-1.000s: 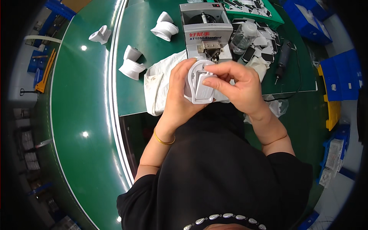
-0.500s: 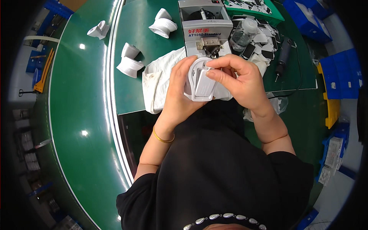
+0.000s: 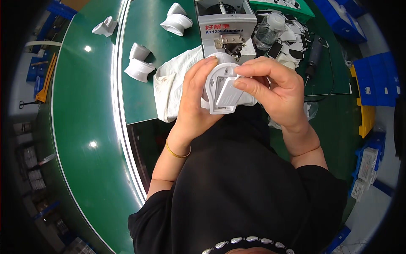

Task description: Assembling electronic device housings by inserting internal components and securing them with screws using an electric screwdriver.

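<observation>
My left hand (image 3: 195, 99) is wrapped round a white plastic housing (image 3: 214, 111) with a rounded top and a rectangular recess in its face. Between the thumb and fingers of my right hand (image 3: 270, 86) is a white rectangular cover (image 3: 229, 93). It sits tilted over the recess, its left side leaving part of the opening in sight. Whether its lower end touches the housing I cannot tell. A white cloth (image 3: 167, 91) lies on the bench behind my left hand.
A grey machine (image 3: 226, 29) stands just beyond my hands. Similar white housings (image 3: 140, 70) lie to the left. At the right are a clear bottle (image 3: 267, 36), a heap of small black and white plates (image 3: 289, 48), and a dark corded screwdriver (image 3: 312, 63). Blue bins (image 3: 372, 84) line the far right.
My right hand has shifted slightly to the right, and the cover is tilted further away from the recess, showing more of it. My left hand keeps its hold on the housing.
</observation>
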Action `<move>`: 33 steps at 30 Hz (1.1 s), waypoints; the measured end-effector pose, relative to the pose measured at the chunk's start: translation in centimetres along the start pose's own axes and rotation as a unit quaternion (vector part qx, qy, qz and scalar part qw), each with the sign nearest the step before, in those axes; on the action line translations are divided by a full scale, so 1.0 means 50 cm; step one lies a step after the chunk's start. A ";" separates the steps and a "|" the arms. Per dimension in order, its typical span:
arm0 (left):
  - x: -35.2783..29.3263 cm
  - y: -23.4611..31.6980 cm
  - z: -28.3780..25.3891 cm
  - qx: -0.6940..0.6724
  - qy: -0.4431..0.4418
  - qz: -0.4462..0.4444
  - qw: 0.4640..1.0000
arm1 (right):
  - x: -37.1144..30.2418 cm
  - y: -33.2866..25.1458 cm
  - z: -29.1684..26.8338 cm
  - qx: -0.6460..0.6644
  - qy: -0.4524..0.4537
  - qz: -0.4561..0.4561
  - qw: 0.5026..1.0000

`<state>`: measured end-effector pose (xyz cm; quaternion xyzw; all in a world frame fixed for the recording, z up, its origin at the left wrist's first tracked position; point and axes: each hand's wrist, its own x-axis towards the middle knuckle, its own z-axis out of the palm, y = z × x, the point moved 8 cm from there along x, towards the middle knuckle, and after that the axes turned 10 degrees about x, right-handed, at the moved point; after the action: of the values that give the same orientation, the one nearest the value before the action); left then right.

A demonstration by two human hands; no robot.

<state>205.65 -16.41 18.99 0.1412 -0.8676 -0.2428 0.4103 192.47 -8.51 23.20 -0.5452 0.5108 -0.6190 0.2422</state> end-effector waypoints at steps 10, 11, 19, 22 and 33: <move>-0.001 -0.002 0.004 -0.036 -0.012 -0.025 0.999 | -0.002 -0.016 0.018 -0.072 -0.004 -0.072 0.995; -0.001 -0.005 0.006 -0.038 -0.017 -0.034 0.999 | -0.003 -0.016 0.017 -0.076 0.004 -0.082 0.994; 0.005 -0.005 0.003 -0.006 -0.022 -0.019 1.000 | 0.004 -0.018 0.017 -0.096 -0.011 -0.108 0.989; 0.002 -0.008 0.007 -0.022 -0.042 -0.037 0.998 | 0.005 -0.009 0.021 -0.109 -0.023 -0.108 0.988; -0.003 -0.021 0.018 -0.043 -0.032 -0.076 0.996 | 0.005 0.003 0.031 -0.150 -0.010 -0.129 0.980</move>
<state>205.10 -16.93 17.82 0.1804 -0.8559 -0.3150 0.3682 193.77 -9.34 22.97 -0.6427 0.5209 -0.5559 0.0809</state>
